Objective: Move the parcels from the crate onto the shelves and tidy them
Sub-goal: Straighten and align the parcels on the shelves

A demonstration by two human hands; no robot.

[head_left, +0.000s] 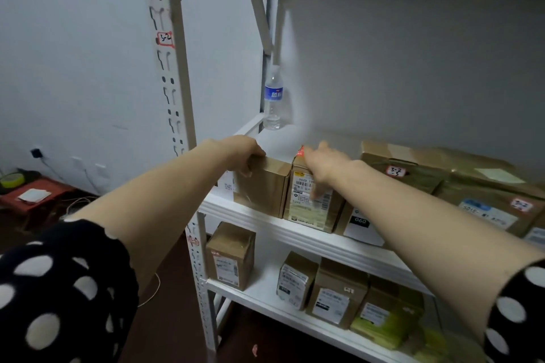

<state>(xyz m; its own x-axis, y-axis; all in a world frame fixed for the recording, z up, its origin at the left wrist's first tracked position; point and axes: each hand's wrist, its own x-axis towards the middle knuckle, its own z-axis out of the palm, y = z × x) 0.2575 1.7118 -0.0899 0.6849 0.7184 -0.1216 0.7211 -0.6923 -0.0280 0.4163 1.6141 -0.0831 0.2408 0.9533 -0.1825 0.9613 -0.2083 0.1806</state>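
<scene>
My left hand (241,153) grips the top left edge of a plain brown parcel (264,188) standing at the left end of the middle shelf (265,222). Right beside it stands a labelled parcel (309,203); my right hand (323,165) lies over its top with fingers stretched down its front, blurred. More brown parcels (413,168) lie further right on the same shelf. The crate is out of view.
A water bottle (273,100) stands at the back left corner of the middle shelf. The lower shelf (265,300) holds several boxes and yellow-green packets (386,318). The rack's front post (177,68) rises at left. A red stool (35,194) sits on the floor by the wall.
</scene>
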